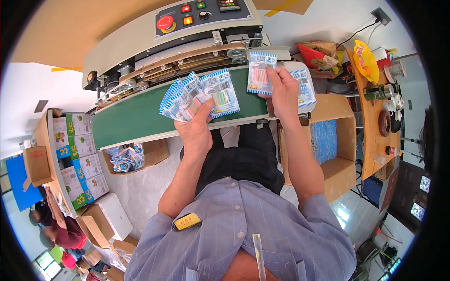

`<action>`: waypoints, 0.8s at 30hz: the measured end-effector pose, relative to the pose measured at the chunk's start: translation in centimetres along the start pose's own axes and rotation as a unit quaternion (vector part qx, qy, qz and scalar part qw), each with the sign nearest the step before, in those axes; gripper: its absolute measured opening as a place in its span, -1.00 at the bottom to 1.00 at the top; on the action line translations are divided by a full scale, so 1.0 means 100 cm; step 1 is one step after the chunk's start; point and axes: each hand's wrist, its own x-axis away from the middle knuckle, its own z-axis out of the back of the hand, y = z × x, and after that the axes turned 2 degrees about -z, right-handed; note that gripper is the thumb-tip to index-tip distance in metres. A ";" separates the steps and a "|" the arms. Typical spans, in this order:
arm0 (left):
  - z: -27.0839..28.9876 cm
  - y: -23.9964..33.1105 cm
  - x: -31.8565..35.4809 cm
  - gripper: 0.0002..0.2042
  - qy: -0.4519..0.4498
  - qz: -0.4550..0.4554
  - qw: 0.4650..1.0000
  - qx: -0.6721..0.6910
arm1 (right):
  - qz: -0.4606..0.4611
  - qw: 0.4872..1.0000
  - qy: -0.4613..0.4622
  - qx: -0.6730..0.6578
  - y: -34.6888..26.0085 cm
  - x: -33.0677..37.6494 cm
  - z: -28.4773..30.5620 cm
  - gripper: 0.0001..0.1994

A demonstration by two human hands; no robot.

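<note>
Fanned out in my left hand (196, 129) are several small blue-and-white packets (219, 93), their clear windows showing coloured sticks. The thumb presses on the front one, above the green conveyor belt (140, 121). My right hand (284, 91) pinches a single packet (260, 72) with pink sticks, held upright near the belt's right end. Just behind that wrist, another blue-and-white packet (305, 88) lies on the pale end plate. Along the far side of the belt runs a band sealing machine (187, 58) with rollers and a brown band.
A control panel (201, 16) with a red stop button tops the machine. At right, an open carton (344, 161) holds blue packets, beside a wooden table (370, 126) with jars. Below the belt's left part, a box (156, 152) contains more packets. Stacked cartons (79, 136) stand at left.
</note>
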 end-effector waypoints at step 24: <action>-0.015 0.013 -0.004 -0.64 -0.068 0.159 0.985 -0.024 | -0.053 0.998 -0.030 -0.002 -0.008 -0.001 0.002 -0.79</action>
